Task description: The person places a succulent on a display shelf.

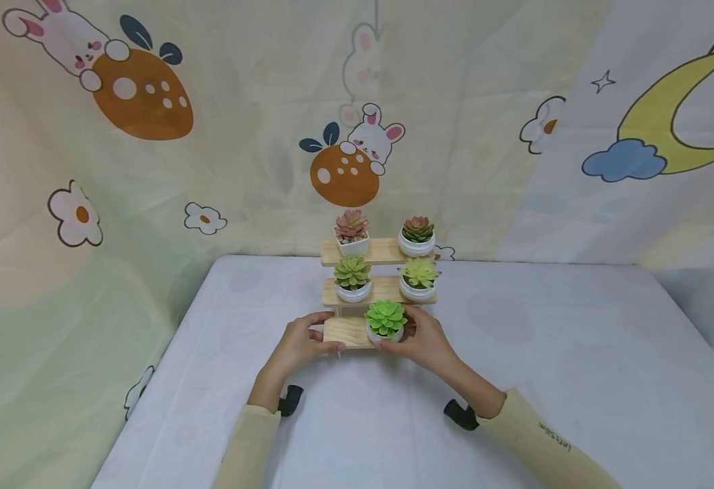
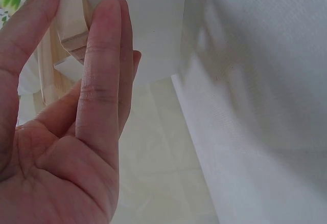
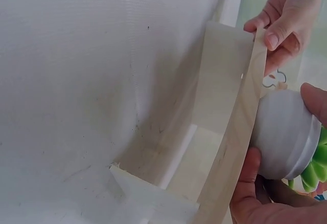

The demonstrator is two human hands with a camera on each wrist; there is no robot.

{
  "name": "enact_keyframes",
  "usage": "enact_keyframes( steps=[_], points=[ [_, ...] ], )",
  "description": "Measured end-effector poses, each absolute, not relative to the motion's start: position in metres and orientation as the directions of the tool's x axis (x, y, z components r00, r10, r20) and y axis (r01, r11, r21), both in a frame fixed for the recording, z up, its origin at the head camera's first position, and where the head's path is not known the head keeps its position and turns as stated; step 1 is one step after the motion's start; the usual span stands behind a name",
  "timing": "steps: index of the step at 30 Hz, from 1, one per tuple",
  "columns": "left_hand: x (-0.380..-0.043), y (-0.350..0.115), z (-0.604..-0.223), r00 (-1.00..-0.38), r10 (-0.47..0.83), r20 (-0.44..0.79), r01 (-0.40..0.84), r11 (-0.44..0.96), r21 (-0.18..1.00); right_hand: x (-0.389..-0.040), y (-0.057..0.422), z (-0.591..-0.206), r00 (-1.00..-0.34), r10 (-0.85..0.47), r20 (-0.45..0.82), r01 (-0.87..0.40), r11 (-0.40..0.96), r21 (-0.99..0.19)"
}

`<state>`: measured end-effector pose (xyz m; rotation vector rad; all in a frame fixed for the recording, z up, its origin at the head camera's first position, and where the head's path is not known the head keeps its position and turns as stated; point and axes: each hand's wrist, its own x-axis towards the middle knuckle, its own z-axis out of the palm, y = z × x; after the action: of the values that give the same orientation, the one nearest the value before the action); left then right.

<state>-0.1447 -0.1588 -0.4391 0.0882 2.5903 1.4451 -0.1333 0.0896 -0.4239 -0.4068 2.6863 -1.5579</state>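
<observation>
A wooden tiered stand (image 1: 347, 331) with pale shelves stands at the middle of the table. My left hand (image 1: 301, 341) pinches the left end of its lowest shelf (image 2: 72, 14), thumb on one face and fingers on the other. On that same shelf my right hand (image 1: 428, 343) holds a white pot (image 3: 282, 132) between thumb and fingers. Bright green succulent leaves (image 1: 385, 318) top this pot. In the right wrist view the pot's base meets the shelf board (image 3: 232, 147). Some right fingers are hidden behind the pot.
On the middle shelf are a green succulent (image 1: 352, 273) and a yellow-green succulent (image 1: 419, 272), both in white pots. The top shelf bears a pink succulent (image 1: 351, 225) and a reddish-green one (image 1: 417, 229). A printed curtain (image 1: 259, 136) hangs behind the white-covered table (image 1: 546, 353).
</observation>
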Motion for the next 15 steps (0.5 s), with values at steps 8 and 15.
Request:
enact_keyframes(
  steps=[8, 15],
  points=[
    [-0.145, -0.161, -0.438, -0.984, 0.134, -0.12, -0.026, 0.556, 0.83, -0.134, 0.088, -0.427, -0.966, -0.225, 0.131, -0.227, 0.482, -0.846],
    [-0.141, -0.175, -0.445, -0.978, 0.146, -0.151, -0.023, 0.64, 0.768, -0.125, 0.137, -0.432, -0.95, -0.279, 0.143, -0.255, 0.424, -0.869]
  ],
)
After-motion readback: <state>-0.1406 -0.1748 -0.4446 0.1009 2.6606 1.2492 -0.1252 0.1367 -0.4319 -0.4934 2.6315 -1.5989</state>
